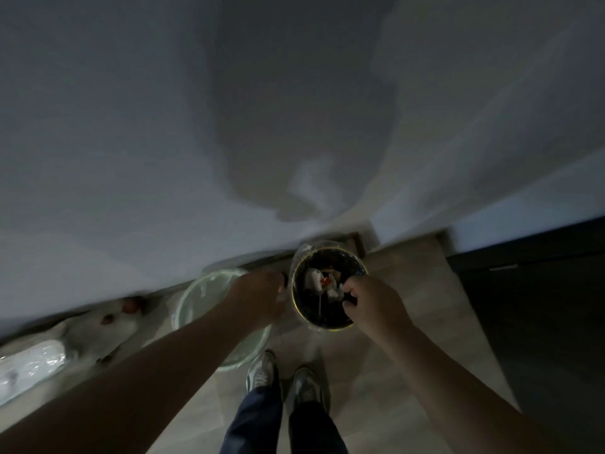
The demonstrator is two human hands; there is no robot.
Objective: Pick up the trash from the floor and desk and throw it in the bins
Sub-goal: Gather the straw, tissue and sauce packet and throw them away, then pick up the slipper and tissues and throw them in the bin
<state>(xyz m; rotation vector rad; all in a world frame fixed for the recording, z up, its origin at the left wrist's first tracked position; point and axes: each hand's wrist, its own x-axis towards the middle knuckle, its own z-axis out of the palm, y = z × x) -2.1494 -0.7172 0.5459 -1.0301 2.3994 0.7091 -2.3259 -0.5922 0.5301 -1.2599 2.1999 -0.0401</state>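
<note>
A round dark bin (327, 317) stands on the floor by the wall, with white and red scraps of trash (319, 281) inside it. My left hand (262, 294) is at the bin's left rim with its fingers curled there. My right hand (373, 304) is at the right rim, its fingers curled on the edge of the dark liner. A second, pale bin (196, 301) with a clear liner stands just to the left, partly hidden under my left forearm.
A white wall (163, 158) fills the upper view. A white plastic bag (95, 329) and a clear wrapped bundle (29, 365) lie along the wall at left. A dark cabinet (540, 306) stands at right. My shoes (284, 378) stand on pale floor below the bins.
</note>
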